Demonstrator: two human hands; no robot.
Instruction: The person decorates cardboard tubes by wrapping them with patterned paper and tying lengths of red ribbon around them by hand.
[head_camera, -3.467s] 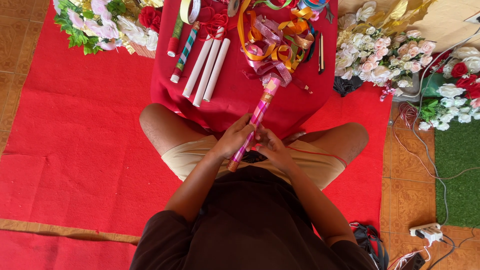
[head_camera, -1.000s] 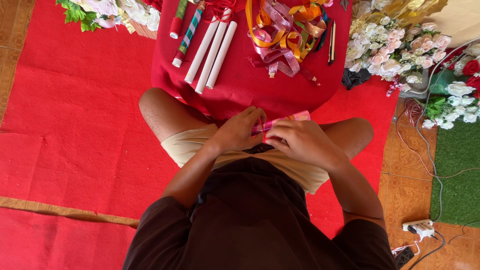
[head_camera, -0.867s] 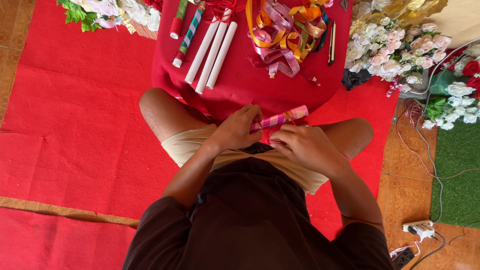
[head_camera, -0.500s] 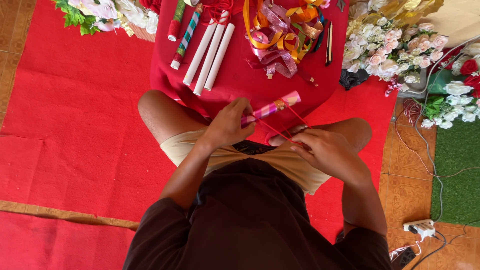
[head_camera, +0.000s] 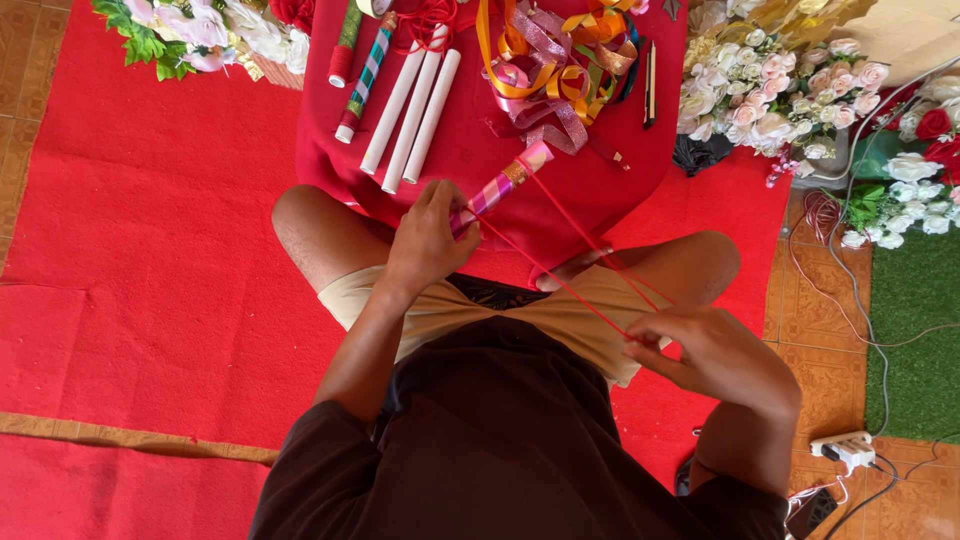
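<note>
My left hand (head_camera: 425, 240) grips the lower end of a ribbon-wrapped stick (head_camera: 505, 182), striped pink and gold, which points up and right over the red cushion (head_camera: 470, 150). My right hand (head_camera: 715, 355) is drawn back by my right thigh and pinches a thin red string (head_camera: 570, 235). The string runs taut in two strands from the stick to that hand. I sit cross-legged behind the cushion.
On the cushion lie three white tubes (head_camera: 410, 120), a green-striped wrapped stick (head_camera: 362, 75), a tangle of orange and pink ribbons (head_camera: 560, 70) and a dark pen-like tool (head_camera: 650, 95). Artificial flowers (head_camera: 770, 90) stand right and top left. Cables and a power strip (head_camera: 848, 448) lie right.
My right hand has pulled away from the stick toward my right side, drawing red string out taut. My left hand has turned the stick and kept hold of it.
</note>
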